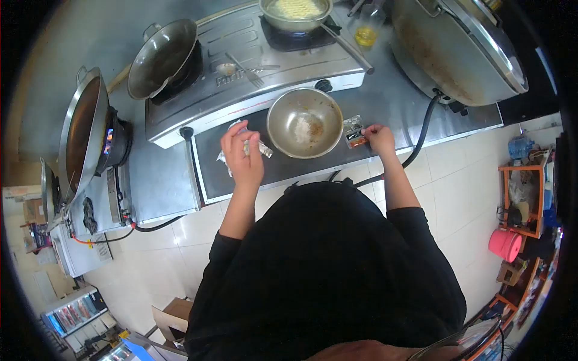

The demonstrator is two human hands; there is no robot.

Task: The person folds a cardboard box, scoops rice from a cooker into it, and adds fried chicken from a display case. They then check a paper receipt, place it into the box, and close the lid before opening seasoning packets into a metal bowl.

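A steel mixing bowl (280,123) stands on the counter between my hands, with white powder (303,129) and brown seasoning (316,128) on its bottom. My right hand (380,139) pinches the edge of a small printed sachet (355,133), which lies just right of the bowl. On the other side, my left hand (242,153) is raised with its fingers loosely bent and apart. Beneath and beside it lies a crumpled silver wrapper (263,150); nothing shows in its grasp.
Behind the bowl is a gas stove (241,90) bearing a fork (248,73), a spoon (227,68), a wok (165,57) and a pan (295,23) of pale noodles. A large pot (448,60) sits at right, a black hose (426,129) below it. Another wok (84,129) stands left.
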